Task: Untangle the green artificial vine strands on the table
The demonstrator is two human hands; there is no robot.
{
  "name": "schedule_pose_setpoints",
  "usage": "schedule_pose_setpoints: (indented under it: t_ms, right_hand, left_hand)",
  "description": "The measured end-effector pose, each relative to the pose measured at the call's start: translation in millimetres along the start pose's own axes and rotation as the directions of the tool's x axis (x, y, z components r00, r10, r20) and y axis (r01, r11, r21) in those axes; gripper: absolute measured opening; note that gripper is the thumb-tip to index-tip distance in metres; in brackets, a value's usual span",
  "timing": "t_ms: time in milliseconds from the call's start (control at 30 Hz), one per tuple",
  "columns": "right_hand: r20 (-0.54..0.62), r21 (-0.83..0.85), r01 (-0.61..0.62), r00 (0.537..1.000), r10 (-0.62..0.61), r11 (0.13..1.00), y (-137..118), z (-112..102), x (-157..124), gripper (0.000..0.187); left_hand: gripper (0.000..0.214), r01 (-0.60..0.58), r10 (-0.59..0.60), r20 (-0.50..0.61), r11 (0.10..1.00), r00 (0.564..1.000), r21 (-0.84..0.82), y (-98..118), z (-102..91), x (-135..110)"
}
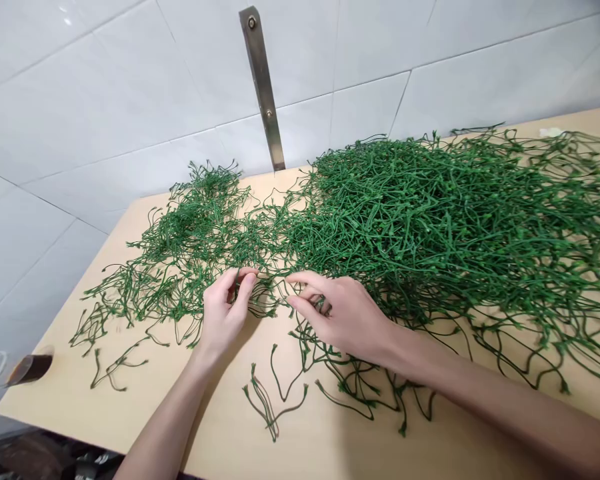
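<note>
A big heap of green plastic stems (445,213) covers the right and middle of a light wooden table (145,400). A thinner spread of the same stems (190,233) lies to the left. My left hand (225,313) pinches a stem at the near edge of the spread, fingers closed on it. My right hand (340,313) rests just to its right, thumb and fingers curled among the stems at the heap's near edge. A few loose stems (270,400) lie on the bare wood below my hands.
White tiled walls (105,100) rise behind and left of the table. A metal bracket (263,87) is screwed to the wall above the table's back edge. A clear cup of dark liquid (25,367) sits at the table's left corner.
</note>
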State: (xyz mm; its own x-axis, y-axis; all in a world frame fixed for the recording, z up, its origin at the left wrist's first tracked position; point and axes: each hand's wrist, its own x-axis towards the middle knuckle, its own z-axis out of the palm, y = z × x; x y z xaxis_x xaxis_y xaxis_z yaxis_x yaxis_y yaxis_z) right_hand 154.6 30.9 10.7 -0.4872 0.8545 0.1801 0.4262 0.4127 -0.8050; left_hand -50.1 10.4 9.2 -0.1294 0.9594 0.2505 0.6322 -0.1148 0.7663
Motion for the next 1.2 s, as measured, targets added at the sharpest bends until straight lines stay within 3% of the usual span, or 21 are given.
schedule_pose_setpoints:
  t_ms: [67,167,300,467,667,833,1067,1200]
  right_hand:
    - [-0.023,-0.16,0.069,0.997,-0.074,0.985,-3.8,-2.6,-2.7,0.018]
    - [-0.054,-0.286,0.157,0.982,-0.179,0.945,-7.5,-5.1,-4.4,0.025]
    - [-0.046,-0.243,0.265,0.958,-0.284,0.933,-6.7,-4.1,-2.5,0.018]
    - [-0.005,-0.272,0.345,0.933,-0.36,0.898,0.1,-0.6,-0.4,0.019]
    - [0.005,-0.32,0.346,0.931,-0.364,0.882,4.1,1.8,-0.2,0.021]
    - [-0.001,-0.278,0.326,0.941,-0.34,0.904,3.1,3.7,-0.5,0.024]
    - [-0.034,-0.225,0.413,0.902,-0.431,0.882,4.0,4.0,-1.5,0.024]
    - [-0.018,-0.292,0.427,0.892,-0.451,0.856,5.6,3.8,-1.3,0.022]
  left_hand:
    - [0.024,0.036,-0.037,-0.011,0.998,0.999,-0.06,-1.4,-0.4,0.5]
    - [0.023,0.043,-0.039,0.025,0.983,0.999,-0.181,-2.6,-3.3,1.7]
    - [0.022,-0.033,0.085,0.149,0.947,0.985,-0.32,-0.8,-9.0,0.9]
    - [0.03,-0.143,0.194,0.184,0.956,0.964,-0.256,5.5,-6.7,-4.0]
    - [0.03,-0.22,0.25,0.067,0.929,0.966,-0.296,5.8,2.7,-4.1]
    - [0.015,-0.196,0.199,-0.021,0.93,0.98,-0.312,4.1,5.6,-2.6]
    - [0.006,-0.188,0.179,-0.067,0.966,0.982,-0.176,2.0,5.8,-3.9]
    - [0.008,-0.107,0.092,-0.068,0.954,0.993,-0.279,2.4,5.2,-6.5]
